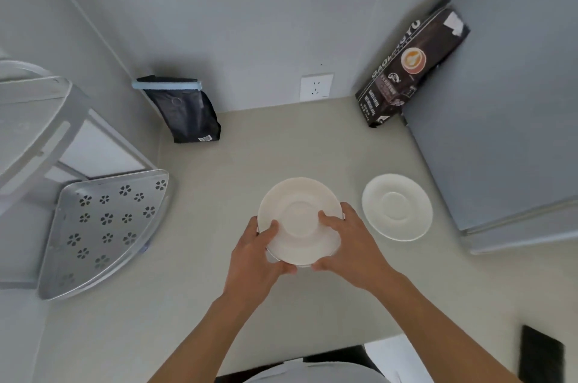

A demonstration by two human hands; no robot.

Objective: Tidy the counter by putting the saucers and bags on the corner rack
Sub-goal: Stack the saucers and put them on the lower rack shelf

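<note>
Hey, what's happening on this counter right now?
A person is gripping a stack of white saucers with both hands, the left hand and right hand on opposite edges, over the middle of the counter. Another saucer lies alone to the right. Two dark bags lean against the walls: a clipped bag at back left, a coffee bag at back right. The corner rack on the left holds nothing visible.

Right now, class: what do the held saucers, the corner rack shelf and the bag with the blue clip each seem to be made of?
Held saucers: likely glazed ceramic, judging by the smooth, cream, softly glossy surface. Corner rack shelf: probably brushed aluminium or steel, being matte silver sheet with punched flower holes. Bag with the blue clip: apparently matte black plastic or foil laminate, since it creases softly; the clip looks plastic.
</note>
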